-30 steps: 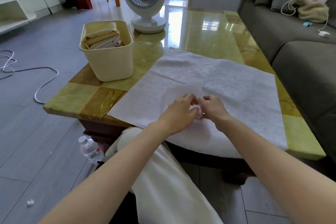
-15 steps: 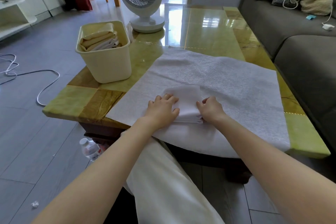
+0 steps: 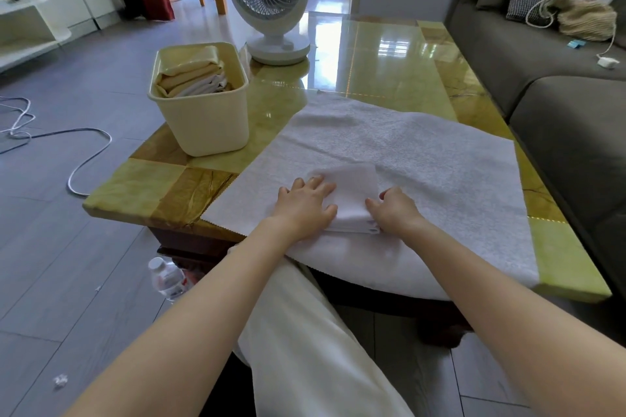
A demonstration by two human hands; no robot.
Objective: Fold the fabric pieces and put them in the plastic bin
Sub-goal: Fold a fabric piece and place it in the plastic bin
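Observation:
A small white fabric piece [image 3: 355, 193], folded into a thick square, lies on a large white towel [image 3: 423, 162] spread over the table. My left hand [image 3: 305, 206] rests flat on the left part of the folded piece, fingers spread. My right hand [image 3: 394, 210] presses its right edge with fingers curled. A cream plastic bin [image 3: 203, 125] stands on the table's left side and holds several folded yellow and white pieces [image 3: 193, 78].
A white table fan [image 3: 271, 0] stands behind the bin on the glossy green table [image 3: 389, 54]. A grey sofa [image 3: 559, 95] runs along the right. On the floor lie a water bottle [image 3: 167, 278] and a white cable [image 3: 81, 159].
Both hands have gone from pinching the small piece together to laying it folded on the towel. The left hand now lies flat on it, the right at its edge.

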